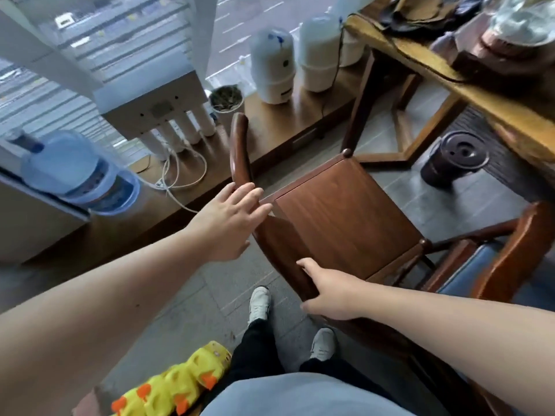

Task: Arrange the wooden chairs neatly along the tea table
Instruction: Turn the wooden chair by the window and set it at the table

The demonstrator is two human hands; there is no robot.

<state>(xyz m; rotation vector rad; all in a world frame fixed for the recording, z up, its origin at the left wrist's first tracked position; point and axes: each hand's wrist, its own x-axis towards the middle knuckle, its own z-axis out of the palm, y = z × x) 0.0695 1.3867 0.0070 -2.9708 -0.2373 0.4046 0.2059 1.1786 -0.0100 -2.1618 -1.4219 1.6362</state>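
Note:
A dark wooden chair stands in front of me, its seat turned toward the tea table at the upper right. Its curved backrest runs from the window side down toward me. My left hand hovers at the backrest's top rail with fingers spread, touching or almost touching it. My right hand grips the lower end of the backrest. A second wooden chair with a blue cushion stands to the right, close beside the first.
A low wooden ledge runs under the window with white tanks, a small pot, filter cartridges and cables. A blue water bottle lies left. A dark round bin stands under the table. Yellow duck toys sit near my feet.

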